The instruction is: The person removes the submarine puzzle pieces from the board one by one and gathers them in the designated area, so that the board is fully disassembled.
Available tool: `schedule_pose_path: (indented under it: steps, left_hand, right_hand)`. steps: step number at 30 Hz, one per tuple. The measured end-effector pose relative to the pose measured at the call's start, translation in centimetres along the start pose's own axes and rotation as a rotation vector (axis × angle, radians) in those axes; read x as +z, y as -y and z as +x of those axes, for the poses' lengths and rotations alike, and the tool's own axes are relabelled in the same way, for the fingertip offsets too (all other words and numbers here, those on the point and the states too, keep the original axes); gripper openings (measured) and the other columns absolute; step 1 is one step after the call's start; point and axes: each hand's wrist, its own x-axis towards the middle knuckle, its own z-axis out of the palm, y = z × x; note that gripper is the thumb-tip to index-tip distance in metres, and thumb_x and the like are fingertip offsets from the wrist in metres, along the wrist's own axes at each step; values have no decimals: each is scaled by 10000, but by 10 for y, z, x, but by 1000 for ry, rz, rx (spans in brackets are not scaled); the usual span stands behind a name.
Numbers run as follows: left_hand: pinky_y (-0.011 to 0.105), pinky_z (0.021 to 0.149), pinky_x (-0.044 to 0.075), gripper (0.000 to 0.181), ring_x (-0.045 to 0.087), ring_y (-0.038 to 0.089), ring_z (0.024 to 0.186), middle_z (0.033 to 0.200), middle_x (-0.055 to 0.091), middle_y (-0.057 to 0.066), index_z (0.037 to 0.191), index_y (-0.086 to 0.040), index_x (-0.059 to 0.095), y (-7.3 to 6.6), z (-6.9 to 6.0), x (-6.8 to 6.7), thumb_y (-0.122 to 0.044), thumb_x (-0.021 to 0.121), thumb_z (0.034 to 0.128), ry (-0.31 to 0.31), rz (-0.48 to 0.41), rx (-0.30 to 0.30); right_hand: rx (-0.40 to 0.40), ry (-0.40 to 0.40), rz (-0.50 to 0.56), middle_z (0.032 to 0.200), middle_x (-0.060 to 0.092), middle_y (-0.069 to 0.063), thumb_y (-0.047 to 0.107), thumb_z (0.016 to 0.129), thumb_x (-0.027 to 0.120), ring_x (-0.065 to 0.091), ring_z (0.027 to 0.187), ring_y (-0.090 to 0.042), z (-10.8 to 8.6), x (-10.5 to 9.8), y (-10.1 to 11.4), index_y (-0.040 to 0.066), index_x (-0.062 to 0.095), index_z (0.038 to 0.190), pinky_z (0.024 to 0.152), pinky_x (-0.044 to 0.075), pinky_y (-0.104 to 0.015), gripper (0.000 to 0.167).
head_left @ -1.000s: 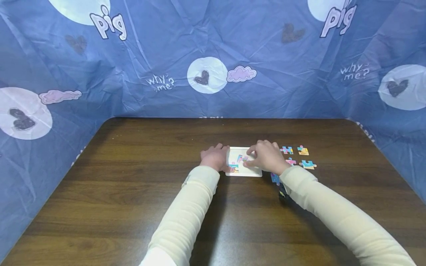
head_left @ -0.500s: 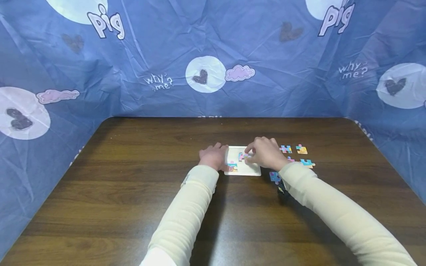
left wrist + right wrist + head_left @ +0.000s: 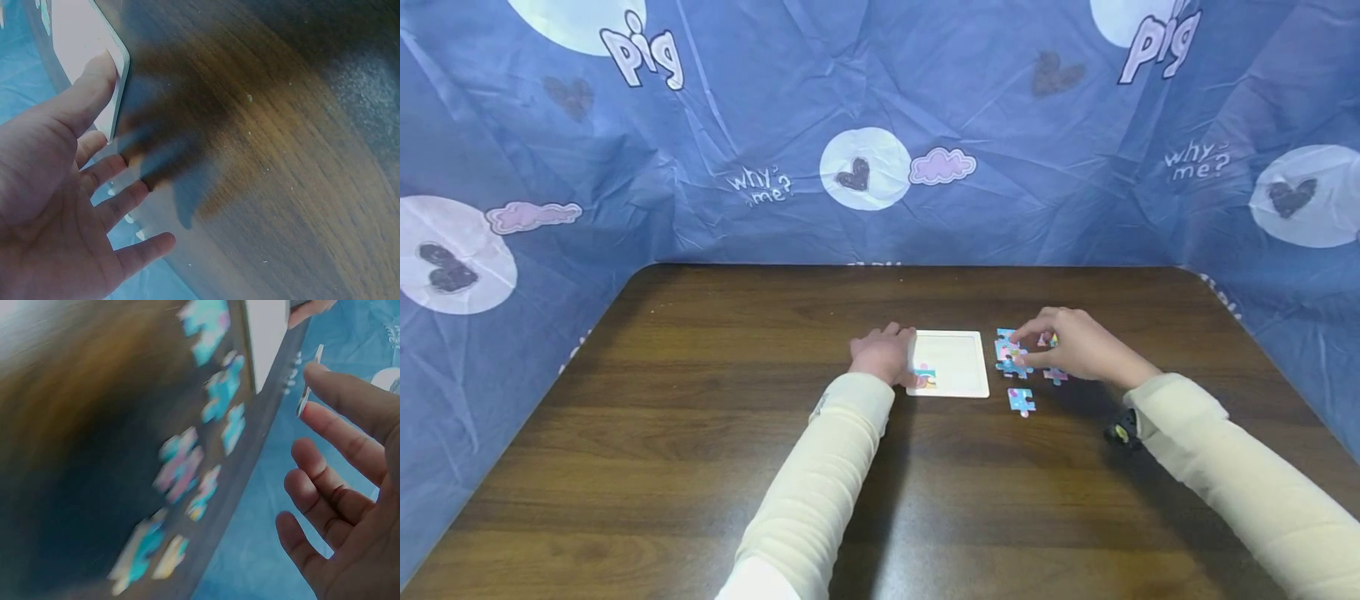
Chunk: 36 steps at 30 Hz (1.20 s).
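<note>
A shallow white puzzle tray [image 3: 955, 360] lies on the table with one jigsaw piece [image 3: 927, 379] in its near left corner. At the tray's left edge rests my left hand [image 3: 878, 357]; its thumb presses on the board and its fingers are spread straight, as the left wrist view shows. My right hand [image 3: 1075, 343] is raised right of the tray and pinches a jigsaw piece [image 3: 303, 405] between thumb and finger, seen edge-on in the right wrist view. Beneath and around that hand lie several loose jigsaw pieces [image 3: 1022, 402], partly hidden by it.
The brown wooden table [image 3: 700, 433] ends at a blue printed cloth [image 3: 737, 108] hung behind and at both sides. A black wrist device [image 3: 1123, 432] shows beneath the right sleeve.
My right hand has moved off the tray to the right, over the loose pieces, carrying the piece that lay above the corner one. My left hand has stayed at the tray's edge.
</note>
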Motion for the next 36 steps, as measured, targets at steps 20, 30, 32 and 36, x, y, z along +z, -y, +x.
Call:
schedule_pose_path:
  steps: [20,30,32,36]
  left_hand:
    - [484,1082,418,823,440,289,1398,1562,418,44,1583,-196,373,-1,-1,-1,-421,773,900,-1,17,-1]
    - [478,1079,421,819,445,285,1393,1557,423,43,1579,-196,378,-1,1,1,-410,778,897,-4,15,-2]
    - [477,1083,419,818,448,285,1391,1559,421,43,1581,-195,377,-1,1,1,-405,777,899,-3,15,-4]
    - [473,1093,412,820,447,283,1394,1570,410,40,1587,-199,367,-1,1,1,-412,768,903,3,25,-9]
  right_hand:
    - [63,-22,14,900,631,53,250,828,854,487,750,-114,-73,19,-38,124,787,1093,627,407,-272,301]
    - [47,-24,-24,847,595,88,249,810,866,528,774,-95,-75,24,-40,107,774,1091,677,466,-305,328]
    - [53,-19,-27,867,605,68,258,822,857,537,784,-105,-74,22,-38,90,768,1110,682,472,-317,345]
    - [38,-68,4,881,628,49,242,852,836,560,792,-114,-67,20,-33,75,768,1109,684,477,-314,314]
